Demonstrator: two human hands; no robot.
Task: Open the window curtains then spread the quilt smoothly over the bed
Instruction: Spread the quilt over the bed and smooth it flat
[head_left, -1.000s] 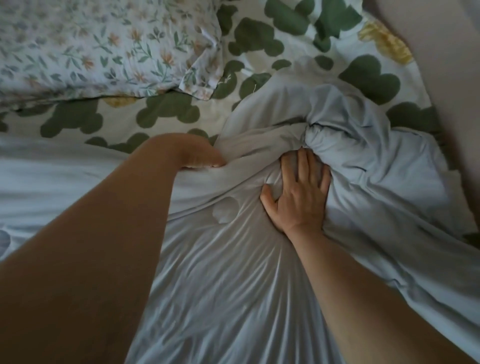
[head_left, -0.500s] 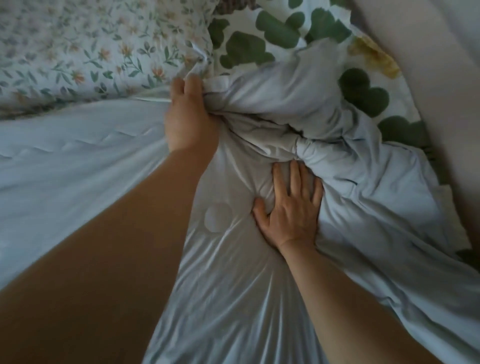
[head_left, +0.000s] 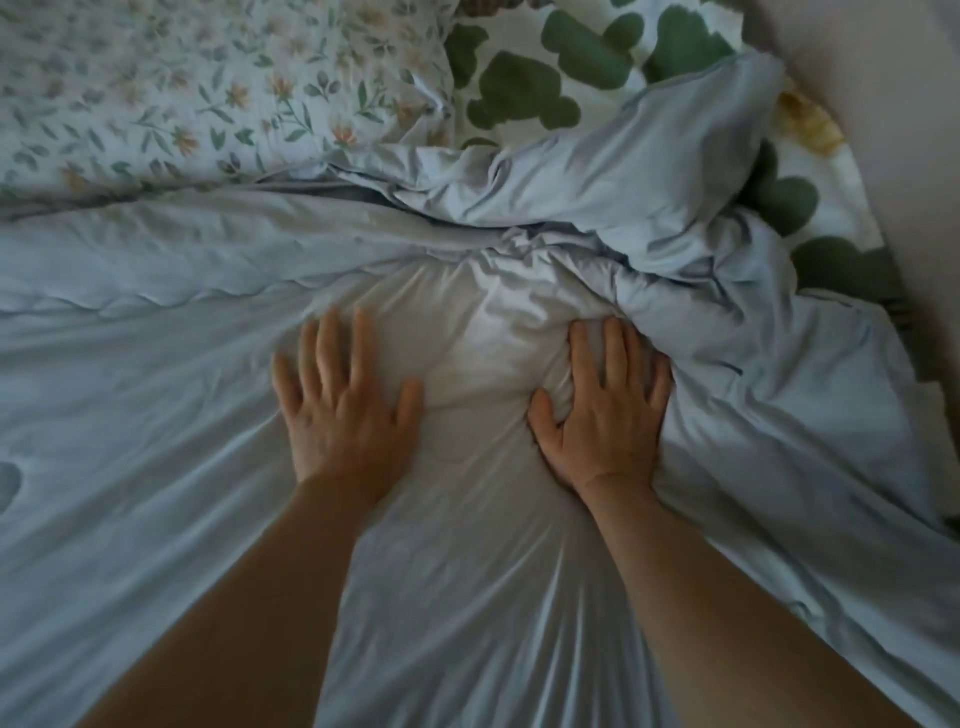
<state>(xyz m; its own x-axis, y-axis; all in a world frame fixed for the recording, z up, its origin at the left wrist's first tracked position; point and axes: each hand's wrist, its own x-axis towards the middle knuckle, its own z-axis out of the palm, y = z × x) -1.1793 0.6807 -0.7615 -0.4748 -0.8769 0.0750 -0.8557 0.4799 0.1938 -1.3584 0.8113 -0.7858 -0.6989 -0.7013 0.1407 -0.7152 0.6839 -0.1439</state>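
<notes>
Pale-blue quilt: reaches the floral pillow, flat at left, bunched at upper right
Left hand: flat on the quilt, fingers spread straight, grasping nothing
Right hand: flat beside it, straight fingers against the bunched folds
Sheet: white with green blotches, showing past the bunch

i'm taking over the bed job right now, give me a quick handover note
Left hand: open, fingers spread, flat on the quilt.
Right hand: open, pressing flat on the quilt beside a bunched fold.
Quilt: fairly smooth on the left, up to the pillow; heaped at the upper right, where the sheet shows uncovered.
Done: left part spread. Curtains out of view, cannot tell.
Left to do: pull the heaped corner over the sheet, smooth the creases.
</notes>
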